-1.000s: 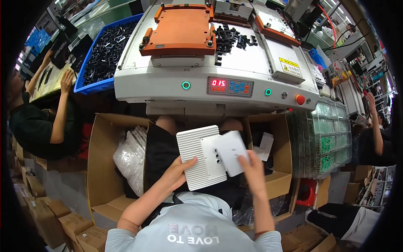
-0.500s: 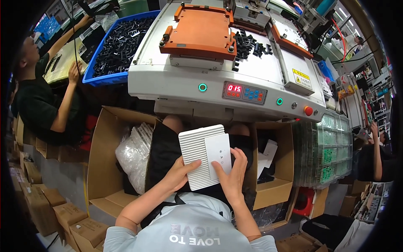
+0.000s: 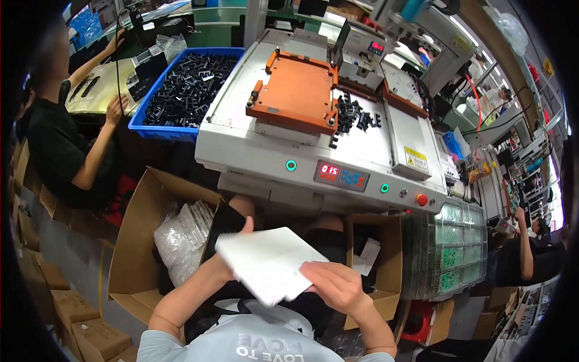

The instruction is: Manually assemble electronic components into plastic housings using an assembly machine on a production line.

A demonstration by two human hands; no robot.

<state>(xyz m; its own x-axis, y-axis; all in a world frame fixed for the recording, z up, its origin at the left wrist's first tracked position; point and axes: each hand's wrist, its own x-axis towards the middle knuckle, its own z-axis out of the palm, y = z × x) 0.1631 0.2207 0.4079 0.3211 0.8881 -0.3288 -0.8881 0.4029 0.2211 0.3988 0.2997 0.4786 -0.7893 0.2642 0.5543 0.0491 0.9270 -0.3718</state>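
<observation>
We hold a white panel (image 3: 268, 262) over our lap, just below the front edge of the machine (image 3: 313, 145) that serves as our tabletop. Our left hand (image 3: 232, 253) clamps the panel's upper left edge, thumb up against the top corner and fingers hidden beneath. Our right hand (image 3: 338, 286) lies on the panel's lower right edge with fingers curled over it; whether they pinch it or only rest there we cannot tell, since the underside is hidden.

The panel is tilted, its long axis running from upper left near the left hand down to lower right under the right hand, so it lies between the two grips, touching both. Both hands are equally close; the left one shows the firmer hold.

An open carton (image 3: 142, 241) stands to our left, with a clear bag of white parts (image 3: 181, 238) in it, near the left hand. A second carton (image 3: 380, 265) stands to our right, just beside the right hand, holding small white pieces.

On the machine sit an orange fixture (image 3: 295, 90) and loose black parts (image 3: 356, 117), well apart from the panel. A blue bin (image 3: 145, 123) of black parts stands farther left, beside a person in a dark shirt (image 3: 54, 151). A stack of green trays (image 3: 461, 253) stands to the right.
</observation>
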